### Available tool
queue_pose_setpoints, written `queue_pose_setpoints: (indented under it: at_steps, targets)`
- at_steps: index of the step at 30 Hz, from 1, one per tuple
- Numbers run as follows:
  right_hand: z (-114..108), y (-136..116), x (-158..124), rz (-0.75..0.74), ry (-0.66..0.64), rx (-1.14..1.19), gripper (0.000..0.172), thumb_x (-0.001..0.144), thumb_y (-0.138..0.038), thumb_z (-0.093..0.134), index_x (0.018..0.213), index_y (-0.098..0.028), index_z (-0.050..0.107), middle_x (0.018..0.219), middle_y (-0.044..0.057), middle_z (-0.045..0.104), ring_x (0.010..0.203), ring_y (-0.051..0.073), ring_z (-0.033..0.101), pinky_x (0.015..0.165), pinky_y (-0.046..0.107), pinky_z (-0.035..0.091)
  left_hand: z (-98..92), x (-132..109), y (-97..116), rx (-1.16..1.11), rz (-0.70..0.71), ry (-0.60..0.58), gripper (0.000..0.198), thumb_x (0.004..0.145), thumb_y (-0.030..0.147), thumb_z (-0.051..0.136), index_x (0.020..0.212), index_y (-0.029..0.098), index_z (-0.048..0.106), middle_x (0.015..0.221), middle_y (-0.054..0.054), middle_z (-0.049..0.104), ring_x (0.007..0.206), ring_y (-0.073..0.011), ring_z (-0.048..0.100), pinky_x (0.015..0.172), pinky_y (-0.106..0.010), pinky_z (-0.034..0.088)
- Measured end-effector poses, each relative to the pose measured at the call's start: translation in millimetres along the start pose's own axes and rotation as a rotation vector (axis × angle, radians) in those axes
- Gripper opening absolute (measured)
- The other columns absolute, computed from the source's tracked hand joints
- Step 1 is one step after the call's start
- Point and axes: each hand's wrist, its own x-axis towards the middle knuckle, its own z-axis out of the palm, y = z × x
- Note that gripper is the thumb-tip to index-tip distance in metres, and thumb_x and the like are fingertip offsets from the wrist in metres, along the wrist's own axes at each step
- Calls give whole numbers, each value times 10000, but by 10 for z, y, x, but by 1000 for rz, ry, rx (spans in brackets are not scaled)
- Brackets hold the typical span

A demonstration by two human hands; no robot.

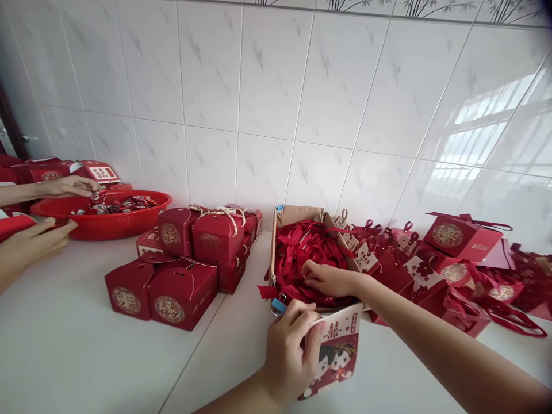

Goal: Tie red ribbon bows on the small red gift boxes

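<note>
My left hand (293,351) is closed on the upper edge of a red and white candy box (338,356) printed with a cartoon couple, held upright above the table. Behind it, my right hand (325,280) reaches into a cardboard box (272,253) full of loose red ribbons (302,244). Its fingers are bent together on the ribbons, with the fingertips partly sunk among them. A blue clip (278,306) sits at the cardboard box's near left corner, close to my left hand.
Red gift boxes (183,296) are stacked left of centre, some with rope handles. More ribbon-tied boxes (463,238) crowd the right side by the tiled wall. At far left, another person's hands (41,244) work by a red basin (125,224) of wrapped sweets.
</note>
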Motion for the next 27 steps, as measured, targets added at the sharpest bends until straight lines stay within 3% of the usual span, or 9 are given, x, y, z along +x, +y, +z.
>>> queue_pose_setpoints:
  at_steps: [4,7,9,12,14,17,19,23,27]
  targets:
    - [47,39,78,-16,52,3,536,878,-148,442,1411,-194,405,1157,96,680,1030,222,640,909,345,473,1,-6,4,-7,3,-2,153,883,158,480,830,175,623,792,-62,596,860,-169,652,723,-240,503]
    - [59,80,116,-62,77,26,465,794,-129,534,1234,-252,622,1180,39,680,1042,228,646,927,337,480,-2,-2,-5,-17,-7,-11,148,880,163,485,830,177,624,806,-66,598,868,-176,649,723,-250,507]
    - [34,100,127,-77,187,62,340,772,-149,573,1061,-248,721,1099,26,716,1007,228,662,924,328,486,-7,16,-25,-30,-25,-18,149,880,167,490,816,180,624,824,-68,599,881,-181,647,730,-259,511]
    - [-70,102,86,-22,438,96,288,855,-280,521,1057,-207,713,1049,68,727,947,232,674,879,355,506,-24,67,-91,-61,-40,-35,127,876,182,513,816,178,626,975,-99,610,972,-201,634,816,-298,514]
    - [-167,79,-4,24,719,211,332,874,-391,512,1038,-178,707,1006,96,731,894,236,681,818,368,526,-36,104,-157,-79,-39,-43,122,877,198,522,823,176,630,1219,-134,550,1096,-228,595,909,-339,494]
    - [-297,14,-232,16,1191,616,292,758,-443,680,847,-169,722,819,71,736,778,209,686,731,338,549,-47,146,-266,-93,-37,-58,134,889,209,511,827,182,627,1439,-119,395,1272,-258,472,1021,-378,431]
    - [-343,-33,-413,-69,1358,896,246,689,-398,762,756,-170,702,731,35,710,729,174,678,696,299,554,-49,174,-335,-83,-48,-74,123,895,214,507,836,189,612,1417,-110,434,1313,-251,426,1059,-389,391]
    - [-306,-105,-715,-264,1428,1133,238,658,-296,813,806,-197,655,679,-26,668,656,119,662,642,233,549,-68,270,-456,-55,-181,-27,164,911,280,493,818,193,596,1382,-107,478,1318,-245,413,1084,-409,343]
    - [-147,-125,-849,-320,1206,1099,402,709,-254,787,1073,-264,617,749,-42,669,659,115,669,667,252,565,-129,363,-521,-73,-312,31,235,899,359,508,769,192,610,1369,-97,499,1307,-262,421,1081,-414,324]
